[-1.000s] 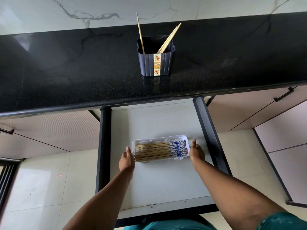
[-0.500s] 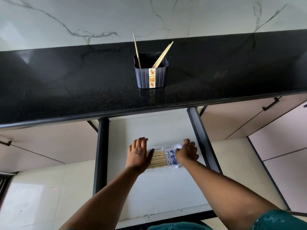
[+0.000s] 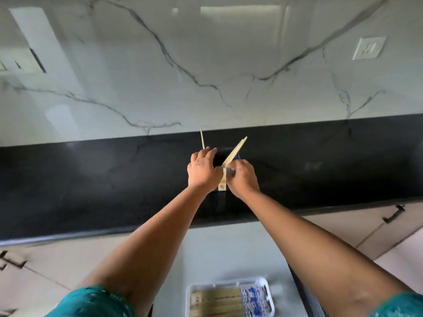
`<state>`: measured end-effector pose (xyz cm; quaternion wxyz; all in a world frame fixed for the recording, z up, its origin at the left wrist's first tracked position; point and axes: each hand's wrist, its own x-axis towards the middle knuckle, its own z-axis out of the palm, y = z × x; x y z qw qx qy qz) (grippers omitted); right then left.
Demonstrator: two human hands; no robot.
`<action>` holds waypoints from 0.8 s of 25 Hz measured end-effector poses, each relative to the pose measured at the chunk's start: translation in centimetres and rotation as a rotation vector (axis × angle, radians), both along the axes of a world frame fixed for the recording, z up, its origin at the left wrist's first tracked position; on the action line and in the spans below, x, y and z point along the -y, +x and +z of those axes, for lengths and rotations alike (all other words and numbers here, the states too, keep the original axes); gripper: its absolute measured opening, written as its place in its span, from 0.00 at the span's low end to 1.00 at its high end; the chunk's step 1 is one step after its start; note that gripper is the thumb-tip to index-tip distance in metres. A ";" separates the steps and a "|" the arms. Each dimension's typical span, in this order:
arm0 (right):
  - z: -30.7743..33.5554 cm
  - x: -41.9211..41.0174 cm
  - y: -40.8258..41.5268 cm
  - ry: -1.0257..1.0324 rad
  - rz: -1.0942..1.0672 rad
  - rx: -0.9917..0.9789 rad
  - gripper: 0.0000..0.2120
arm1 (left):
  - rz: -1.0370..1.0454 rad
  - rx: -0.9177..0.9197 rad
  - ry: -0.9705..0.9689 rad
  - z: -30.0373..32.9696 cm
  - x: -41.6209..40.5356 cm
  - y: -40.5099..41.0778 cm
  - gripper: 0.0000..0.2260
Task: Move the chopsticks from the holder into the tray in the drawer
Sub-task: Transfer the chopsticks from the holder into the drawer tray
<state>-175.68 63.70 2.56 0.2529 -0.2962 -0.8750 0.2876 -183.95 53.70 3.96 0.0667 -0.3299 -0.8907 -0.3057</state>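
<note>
Head view: both hands are at the holder [image 3: 225,156], a dark box on the black counter [image 3: 91,179]. The left hand [image 3: 202,171] curls over the holder's left rim, next to a single chopstick [image 3: 202,139] that stands nearly upright; whether its fingers pinch that stick I cannot tell. The right hand [image 3: 242,178] has its fingers bent at the foot of the leaning chopsticks [image 3: 235,151], which tilt up to the right; it seems to pinch them, though the contact is blurred.

Near the bottom edge, the white tray [image 3: 270,294] lies in the open drawer [image 3: 229,252], already holding a row of sticks.

The sticks look light, stiff and smooth, apt to slide or fan apart. Best pinched together near the thick upper ends, then laid flat along the tray's length.
</note>
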 end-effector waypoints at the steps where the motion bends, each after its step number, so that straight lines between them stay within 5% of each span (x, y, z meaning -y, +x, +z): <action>1: 1.0 -1.2 -2.0 -0.133 -0.068 0.017 0.12 | 0.053 0.119 -0.029 0.6 -0.8 -1.8 0.29; 4: 2.3 -5.7 -5.8 -0.485 -0.303 0.072 0.22 | 0.219 0.357 -0.131 0.7 -3.1 -6.3 0.31; 8: 1.0 -10.3 -7.1 -0.661 -0.203 0.274 0.36 | 0.304 0.470 -0.161 0.2 -6.0 -10.8 0.32; 15: -0.8 -12.0 -10.6 -0.736 -0.119 0.162 0.22 | 0.309 0.703 0.093 -2.1 -9.4 -13.3 0.21; 20: -1.1 -12.0 -11.3 -0.582 -0.134 0.041 0.14 | 0.240 0.435 0.126 -2.6 -10.6 -12.3 0.11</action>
